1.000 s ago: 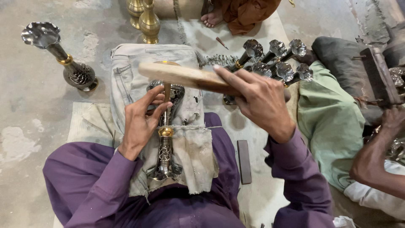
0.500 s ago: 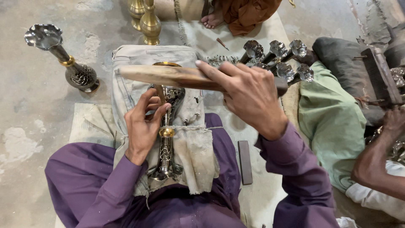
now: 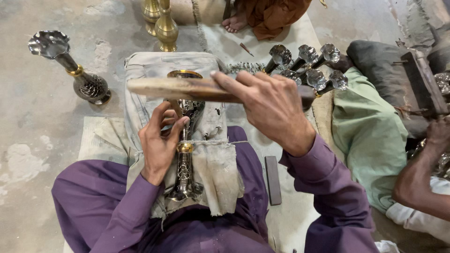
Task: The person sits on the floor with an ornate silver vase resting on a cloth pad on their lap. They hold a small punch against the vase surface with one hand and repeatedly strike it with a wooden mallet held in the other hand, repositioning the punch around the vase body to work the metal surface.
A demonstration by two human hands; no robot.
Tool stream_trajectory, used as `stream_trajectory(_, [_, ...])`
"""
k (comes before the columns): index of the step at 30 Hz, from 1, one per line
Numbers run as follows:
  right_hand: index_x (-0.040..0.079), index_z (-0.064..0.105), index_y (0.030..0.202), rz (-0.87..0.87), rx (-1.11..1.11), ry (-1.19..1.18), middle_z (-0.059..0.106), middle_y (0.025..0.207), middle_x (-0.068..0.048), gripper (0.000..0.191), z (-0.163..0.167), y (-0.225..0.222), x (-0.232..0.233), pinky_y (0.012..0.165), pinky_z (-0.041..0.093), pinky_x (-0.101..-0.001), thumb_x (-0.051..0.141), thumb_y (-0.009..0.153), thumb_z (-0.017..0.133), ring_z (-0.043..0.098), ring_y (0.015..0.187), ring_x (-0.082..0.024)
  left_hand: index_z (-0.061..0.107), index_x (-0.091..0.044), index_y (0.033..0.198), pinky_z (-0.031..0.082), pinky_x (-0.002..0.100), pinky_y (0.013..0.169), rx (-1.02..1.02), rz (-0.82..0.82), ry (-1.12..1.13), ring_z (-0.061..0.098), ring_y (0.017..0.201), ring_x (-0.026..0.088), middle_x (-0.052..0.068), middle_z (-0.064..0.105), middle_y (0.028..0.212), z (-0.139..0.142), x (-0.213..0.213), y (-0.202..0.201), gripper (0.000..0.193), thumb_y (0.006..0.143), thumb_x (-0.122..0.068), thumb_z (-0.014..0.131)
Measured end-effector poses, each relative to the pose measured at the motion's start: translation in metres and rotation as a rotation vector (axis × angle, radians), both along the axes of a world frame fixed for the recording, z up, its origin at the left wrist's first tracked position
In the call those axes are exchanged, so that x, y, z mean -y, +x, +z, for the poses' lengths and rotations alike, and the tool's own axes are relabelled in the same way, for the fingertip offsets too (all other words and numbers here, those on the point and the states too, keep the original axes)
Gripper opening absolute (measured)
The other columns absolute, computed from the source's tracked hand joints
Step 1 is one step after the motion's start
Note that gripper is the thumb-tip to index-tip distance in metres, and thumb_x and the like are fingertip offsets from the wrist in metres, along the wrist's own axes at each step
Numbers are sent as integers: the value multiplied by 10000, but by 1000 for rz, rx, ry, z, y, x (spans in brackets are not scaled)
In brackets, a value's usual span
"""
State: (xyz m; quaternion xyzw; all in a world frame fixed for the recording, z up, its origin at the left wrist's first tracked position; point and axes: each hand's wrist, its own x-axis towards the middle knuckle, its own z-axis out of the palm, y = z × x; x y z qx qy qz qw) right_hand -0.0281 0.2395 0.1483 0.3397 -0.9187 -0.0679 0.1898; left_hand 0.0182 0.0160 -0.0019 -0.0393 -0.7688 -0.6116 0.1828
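Metal vase (image 3: 185, 161) lying lengthwise on cloth-covered lap, centre near: dark patterned body, gold band at neck, mouth pointing far. Left hand (image 3: 159, 145) curled round neck, fingers pressed against it. Right hand (image 3: 272, 110) gripping wooden stick (image 3: 187, 89) crosswise above vase mouth, forefinger stretched along it. Since earlier frame, stick shifted right.
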Motion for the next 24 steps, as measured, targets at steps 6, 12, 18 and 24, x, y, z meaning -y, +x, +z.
stream_trajectory(6, [140, 517, 1516, 14, 206, -398, 695, 1062, -41, 692, -7, 1, -10, 647, 574, -282, 66, 849, 684, 655, 735, -134, 576, -46, 1326, 620, 279, 716, -70, -36, 22, 761, 956, 149, 104, 754, 1046, 1, 0, -1, 416, 960, -76, 770])
stream_trajectory(12, [192, 528, 1511, -184, 273, -417, 743, 1043, -43, 608, -14, 8, -21, 634, 596, -348, 44, 940, 675, 704, 714, -186, 617, -49, 1312, 621, 292, 700, -35, -61, -108, 764, 902, 153, 106, 758, 1008, 8, -1, -4, 438, 908, -55, 786])
stream_trajectory(18, [175, 573, 1466, -153, 180, -534, 742, 1153, -119, 716, -10, 25, -38, 815, 604, -392, 9, 777, 676, 748, 953, -294, 617, -63, 1330, 622, 314, 736, -14, -167, -122, 775, 904, 175, 113, 760, 998, 16, 1, -10, 422, 929, -33, 744])
stream_trajectory(24, [147, 573, 1427, -244, 328, -444, 733, 1118, -116, 622, -20, 23, -55, 866, 605, -412, 77, 834, 746, 737, 925, -265, 639, -76, 1330, 630, 330, 725, 6, -181, -205, 786, 896, 202, 126, 763, 978, 21, -2, -13, 436, 914, -67, 767])
